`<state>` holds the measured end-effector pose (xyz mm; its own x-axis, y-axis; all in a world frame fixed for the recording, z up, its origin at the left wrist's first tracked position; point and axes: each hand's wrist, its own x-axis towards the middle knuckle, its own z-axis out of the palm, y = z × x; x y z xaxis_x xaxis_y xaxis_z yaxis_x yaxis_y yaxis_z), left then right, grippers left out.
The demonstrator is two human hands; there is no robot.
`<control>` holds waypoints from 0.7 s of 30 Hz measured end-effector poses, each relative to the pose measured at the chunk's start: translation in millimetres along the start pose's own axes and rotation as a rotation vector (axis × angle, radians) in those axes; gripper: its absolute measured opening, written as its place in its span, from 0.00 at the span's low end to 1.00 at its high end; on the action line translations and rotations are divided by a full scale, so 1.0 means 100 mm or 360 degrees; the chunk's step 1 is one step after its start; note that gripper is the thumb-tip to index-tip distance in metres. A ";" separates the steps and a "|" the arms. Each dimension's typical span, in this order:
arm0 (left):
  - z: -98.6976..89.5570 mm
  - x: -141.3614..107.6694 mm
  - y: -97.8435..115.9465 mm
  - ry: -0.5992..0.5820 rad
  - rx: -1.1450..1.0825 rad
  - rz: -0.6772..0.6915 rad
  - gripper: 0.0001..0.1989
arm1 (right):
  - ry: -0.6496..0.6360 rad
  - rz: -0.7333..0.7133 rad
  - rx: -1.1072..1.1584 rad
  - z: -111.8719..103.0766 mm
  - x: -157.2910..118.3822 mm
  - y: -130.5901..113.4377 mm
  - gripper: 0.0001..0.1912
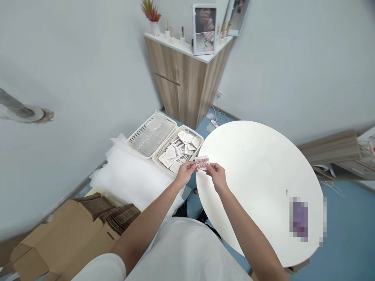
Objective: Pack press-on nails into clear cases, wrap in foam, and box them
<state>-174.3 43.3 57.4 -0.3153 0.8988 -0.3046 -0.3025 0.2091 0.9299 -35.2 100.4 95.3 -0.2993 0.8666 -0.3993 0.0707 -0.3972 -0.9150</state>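
Between my two hands is a small clear press-on nail pack (202, 162) with two rows of pinkish nails, level and facing up. My left hand (186, 173) pinches its left edge. My right hand (217, 175) grips the opposite edge, thumb on top. The pack is held by the near left rim of a round white table (249, 156). Just beyond my left hand, a white plastic basket (200, 137) holds many similar flat packs (175, 153), jumbled, some with white backs up.
A second basket (129, 142) holds clear plastic trays (152, 136). White foam sheets (125, 171) and brown cardboard boxes (61, 230) lie at left. A wooden cabinet (187, 86) fills the corner, with a framed photo (204, 29) on top. A blurred purple item (300, 218) lies on the table.
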 end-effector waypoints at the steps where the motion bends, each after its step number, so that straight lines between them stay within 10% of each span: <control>1: 0.09 -0.06 -0.01 -0.0033 0.0020 0.0006 0.15 | 0.0004 0.0017 0.0027 -0.12 -0.09 0.00 0.18; 21: 1.45 -0.94 -0.25 -0.0449 0.0543 0.0036 0.12 | 0.0139 -0.0143 0.0034 -1.82 -1.22 0.33 0.19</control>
<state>-6.9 9.5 92.8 -0.0459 0.9647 -0.2595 0.0310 0.2610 0.9648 177.0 36.6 103.1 -0.2192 0.9216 -0.3204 0.0267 -0.3226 -0.9462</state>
